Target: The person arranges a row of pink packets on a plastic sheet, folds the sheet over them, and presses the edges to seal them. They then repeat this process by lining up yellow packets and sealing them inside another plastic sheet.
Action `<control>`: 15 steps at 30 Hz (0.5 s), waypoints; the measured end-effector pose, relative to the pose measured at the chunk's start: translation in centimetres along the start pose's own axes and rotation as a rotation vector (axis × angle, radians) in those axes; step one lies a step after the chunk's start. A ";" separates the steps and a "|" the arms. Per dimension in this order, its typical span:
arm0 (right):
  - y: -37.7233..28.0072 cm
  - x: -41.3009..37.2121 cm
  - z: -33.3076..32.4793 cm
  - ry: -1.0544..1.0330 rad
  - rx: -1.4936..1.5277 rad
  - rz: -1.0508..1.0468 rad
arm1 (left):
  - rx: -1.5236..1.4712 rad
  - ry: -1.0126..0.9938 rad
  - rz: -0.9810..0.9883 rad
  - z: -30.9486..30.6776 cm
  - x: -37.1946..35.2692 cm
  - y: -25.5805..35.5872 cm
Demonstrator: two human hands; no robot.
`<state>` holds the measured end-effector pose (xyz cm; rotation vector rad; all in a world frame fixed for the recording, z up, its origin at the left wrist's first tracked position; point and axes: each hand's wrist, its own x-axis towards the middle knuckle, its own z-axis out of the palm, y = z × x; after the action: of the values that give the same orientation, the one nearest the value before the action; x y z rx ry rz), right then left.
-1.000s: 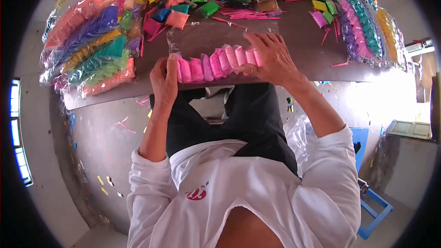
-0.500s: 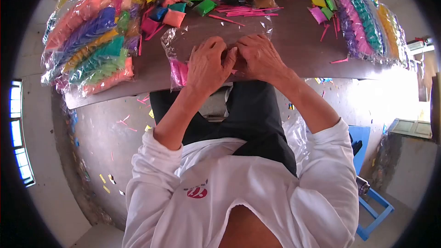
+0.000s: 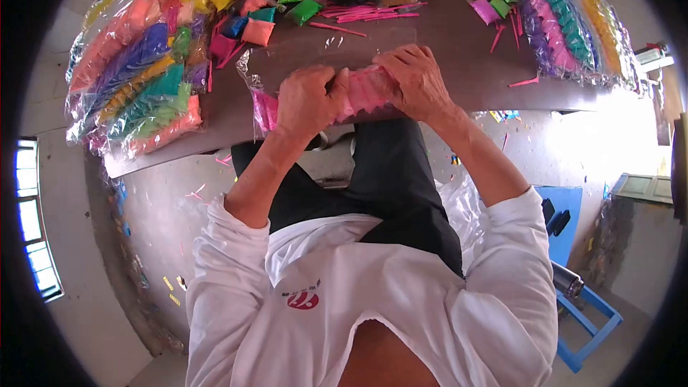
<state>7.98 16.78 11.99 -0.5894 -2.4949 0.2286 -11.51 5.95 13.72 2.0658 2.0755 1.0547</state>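
Observation:
A clear plastic bag of pink packets (image 3: 364,93) lies at the table's near edge, between my two hands. My left hand (image 3: 308,100) is closed round its left part, thumb toward the middle. My right hand (image 3: 416,82) grips the right end, with the fingers curled over the top. More pink (image 3: 264,110) shows through crinkled clear film to the left of my left hand. Palms and fingertips hide part of the bag.
Filled bags of coloured packets (image 3: 143,64) are stacked at the table's left, and others (image 3: 566,29) at the right. Loose packets (image 3: 301,11) and pink strips (image 3: 369,12) lie along the back. A blue stool (image 3: 591,322) stands at lower right.
My hands have moved apart, the left one leftward, and the pink packets between them now show. The whole view has shifted slightly.

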 end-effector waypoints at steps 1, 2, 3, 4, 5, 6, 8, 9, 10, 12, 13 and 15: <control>0.1 0.1 0.1 -0.005 -0.009 -0.001 | 0.000 -0.007 0.000 -0.1 0.1 -0.1; 0.0 0.2 0.1 0.040 -0.015 -0.015 | -0.001 -0.037 -0.027 -0.3 0.0 0.0; -0.2 0.4 -0.3 0.084 -0.024 -0.029 | -0.004 -0.064 -0.055 -0.5 0.0 0.1; -0.4 0.7 -0.7 0.128 -0.034 -0.046 | -0.008 -0.089 -0.083 -0.7 0.2 0.2; -0.7 1.0 -1.2 0.155 -0.023 -0.056 | -0.014 -0.063 -0.058 -0.9 0.2 0.3; -1.3 1.4 -1.7 0.180 -0.012 -0.064 | -0.021 -0.039 -0.035 -1.1 0.2 0.3; -2.1 1.7 -1.9 0.165 -0.013 -0.080 | -0.060 0.017 -0.001 -2.0 0.5 0.2; -2.5 1.9 -1.9 0.126 -0.025 -0.089 | -0.090 0.052 0.009 -2.6 0.8 0.1; -2.8 2.1 -1.8 0.087 -0.035 -0.100 | -0.119 0.086 0.018 -3.5 1.0 0.0; -2.3 2.1 -0.7 -0.131 -0.019 -0.058 | -0.110 0.111 -0.119 -5.9 1.1 -0.2; -2.0 2.1 -0.3 -0.238 -0.012 -0.037 | -0.105 0.124 -0.186 -7.0 1.0 -0.6; -1.6 2.1 0.1 -0.219 -0.025 -0.039 | -0.109 0.152 -0.247 -8.7 0.5 -2.0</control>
<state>5.78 16.33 13.40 -0.5512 -2.7213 0.2593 -17.40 2.83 19.72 1.6757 2.2137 1.2836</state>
